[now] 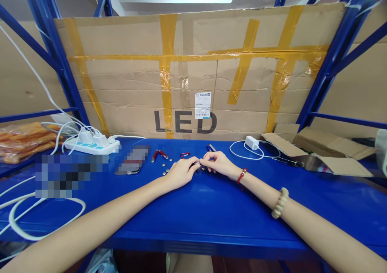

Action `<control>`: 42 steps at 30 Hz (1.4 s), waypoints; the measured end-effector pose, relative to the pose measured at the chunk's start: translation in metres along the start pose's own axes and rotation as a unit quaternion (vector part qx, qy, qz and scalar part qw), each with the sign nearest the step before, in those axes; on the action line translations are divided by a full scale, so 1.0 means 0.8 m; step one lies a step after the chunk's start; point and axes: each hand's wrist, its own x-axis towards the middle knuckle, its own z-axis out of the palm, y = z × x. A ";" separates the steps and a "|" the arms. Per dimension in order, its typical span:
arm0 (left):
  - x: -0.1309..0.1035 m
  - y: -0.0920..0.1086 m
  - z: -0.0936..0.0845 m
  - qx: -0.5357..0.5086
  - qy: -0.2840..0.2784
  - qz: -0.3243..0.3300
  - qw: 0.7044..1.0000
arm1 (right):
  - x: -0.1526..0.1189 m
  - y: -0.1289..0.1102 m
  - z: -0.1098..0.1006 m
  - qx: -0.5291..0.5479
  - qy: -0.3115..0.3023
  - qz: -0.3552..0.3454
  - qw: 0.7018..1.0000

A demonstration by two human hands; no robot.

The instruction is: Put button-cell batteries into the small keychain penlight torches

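Observation:
My left hand [180, 172] rests low over the blue tabletop, its thumb and fingers closed around a small shiny piece [197, 163] that they mostly cover. Meeting it from the right, my right hand [218, 162] has thumb and forefinger pinched at that same piece; whether it grips the piece or something tiny, I cannot make out. Several small silvery discs [164, 165] like button cells lie beside my left hand, with others just under the fingertips. Behind the hands are a red carabiner-like clip [185, 154], two short red tubes [163, 154] with metal ends, and a blue pen-like object [211, 148].
A phone-like slab [133, 160], partly blurred, lies left of the tubes. Further left stand a white power strip [93, 145] and looping cables. At right are a white charger [252, 143] with its cord and an open carton [320, 152]. Tall cardboard [133, 79] backs the table.

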 end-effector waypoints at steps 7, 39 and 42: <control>-0.001 0.000 0.001 -0.015 0.008 0.004 1.000 | -0.001 -0.005 0.000 -0.001 0.014 0.027 1.000; 0.001 0.002 0.001 -0.047 0.009 -0.022 0.999 | 0.001 -0.005 0.004 0.003 0.029 0.011 1.000; 0.002 0.001 0.002 -0.041 0.010 -0.024 0.999 | 0.000 -0.009 0.004 -0.004 0.031 0.013 0.999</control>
